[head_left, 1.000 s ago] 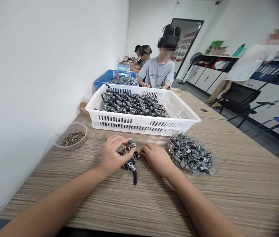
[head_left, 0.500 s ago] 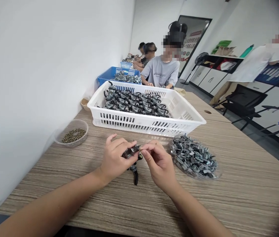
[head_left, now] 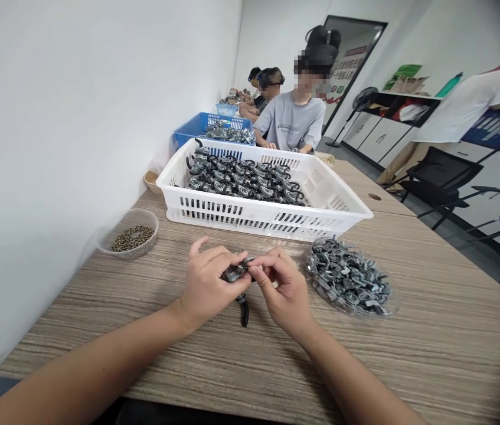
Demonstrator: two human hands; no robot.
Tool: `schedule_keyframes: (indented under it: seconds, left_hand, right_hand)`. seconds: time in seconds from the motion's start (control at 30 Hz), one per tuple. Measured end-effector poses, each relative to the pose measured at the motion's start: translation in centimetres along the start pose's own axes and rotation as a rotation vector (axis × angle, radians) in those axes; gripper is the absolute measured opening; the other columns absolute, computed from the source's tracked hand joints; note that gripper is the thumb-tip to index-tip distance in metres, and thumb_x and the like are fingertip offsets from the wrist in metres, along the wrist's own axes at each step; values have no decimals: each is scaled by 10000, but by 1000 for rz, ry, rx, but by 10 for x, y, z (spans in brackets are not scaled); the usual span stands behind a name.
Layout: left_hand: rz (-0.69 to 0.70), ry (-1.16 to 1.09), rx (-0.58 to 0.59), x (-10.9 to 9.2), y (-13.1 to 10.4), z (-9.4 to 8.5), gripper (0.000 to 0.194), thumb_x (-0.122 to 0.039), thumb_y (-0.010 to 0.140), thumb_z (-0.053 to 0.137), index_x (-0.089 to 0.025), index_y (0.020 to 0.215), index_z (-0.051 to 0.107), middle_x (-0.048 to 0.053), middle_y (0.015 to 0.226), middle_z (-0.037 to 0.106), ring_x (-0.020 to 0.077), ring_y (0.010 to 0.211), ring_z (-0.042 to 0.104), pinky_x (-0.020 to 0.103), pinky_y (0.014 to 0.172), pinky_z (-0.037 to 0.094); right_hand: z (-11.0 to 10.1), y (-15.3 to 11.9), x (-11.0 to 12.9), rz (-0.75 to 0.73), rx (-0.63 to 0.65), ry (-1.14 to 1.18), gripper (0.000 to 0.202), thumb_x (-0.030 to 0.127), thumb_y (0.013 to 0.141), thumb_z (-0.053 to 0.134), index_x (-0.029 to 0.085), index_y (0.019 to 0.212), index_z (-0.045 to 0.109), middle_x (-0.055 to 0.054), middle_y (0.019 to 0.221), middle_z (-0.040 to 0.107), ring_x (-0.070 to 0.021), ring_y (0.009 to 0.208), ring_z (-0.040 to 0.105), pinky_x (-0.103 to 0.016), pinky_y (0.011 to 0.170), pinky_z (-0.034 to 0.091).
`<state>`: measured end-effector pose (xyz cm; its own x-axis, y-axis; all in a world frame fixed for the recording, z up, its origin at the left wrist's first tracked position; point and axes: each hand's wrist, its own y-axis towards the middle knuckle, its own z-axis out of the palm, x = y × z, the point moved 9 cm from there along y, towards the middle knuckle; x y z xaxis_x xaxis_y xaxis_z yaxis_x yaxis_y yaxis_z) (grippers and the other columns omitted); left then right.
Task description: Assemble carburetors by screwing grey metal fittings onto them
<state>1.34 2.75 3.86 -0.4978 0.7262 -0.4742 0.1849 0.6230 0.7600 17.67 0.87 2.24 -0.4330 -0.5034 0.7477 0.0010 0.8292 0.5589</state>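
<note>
Above the wooden table (head_left: 179, 366), my left hand (head_left: 212, 280) is closed round a dark metal part (head_left: 232, 274) with a curved black lever (head_left: 244, 313) hanging below it. My right hand (head_left: 284, 289) pinches at the right end of that part with thumb and forefinger; whatever lies between those fingertips is too small to make out. To the right of my right hand stands a clear round tray (head_left: 314, 289) heaped with grey metal pieces (head_left: 351, 274). A clear bowl (head_left: 154, 233) of small brass-coloured pieces (head_left: 132, 238) sits at the left, by the wall.
Behind my hands is a white slotted basket (head_left: 250, 223) with rows of black-and-silver assemblies (head_left: 241, 177). Beyond it are a blue crate (head_left: 183, 133) and a seated person (head_left: 294, 121). A small tan bowl (head_left: 152, 182) stands by the wall. A black chair (head_left: 444, 171) is at right.
The view has shifted slightly. My right fingertips are a little closer to the part in my left hand, and its lower portion is now more hidden.
</note>
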Motion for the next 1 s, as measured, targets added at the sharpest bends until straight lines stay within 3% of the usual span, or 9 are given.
schedule_keyframes:
  seconds: [0.57, 0.77, 1.0]
  left_hand:
    - [99, 42, 9, -5, 3, -5, 95, -258, 914, 819, -230, 988, 765, -5, 894, 852, 199, 809, 803, 562, 1259, 346]
    - [109, 34, 3, -5, 5, -6, 129, -214, 884, 833, -239, 998, 778, 15, 970, 870, 238, 920, 832, 594, 1290, 304]
    - [104, 50, 16, -6, 5, -4, 147, -198, 881, 800, -254, 1016, 790, 12, 969, 871, 244, 933, 834, 624, 1292, 305]
  right_hand:
    - [1, -2, 13, -82, -36, -68, 96, 180, 1020, 729, 259, 1041, 779, 10, 812, 584, -170, 760, 559, -327, 688, 461]
    - [-2, -1, 24, -210, -48, -158, 137, 156, 992, 748, 260, 1066, 799, -16, 836, 634, -186, 766, 629, -343, 658, 514]
    - [-4, -1, 26, -280, -37, -192, 199, 113, 974, 765, 269, 1097, 780, -38, 924, 720, -198, 845, 687, -376, 726, 581]
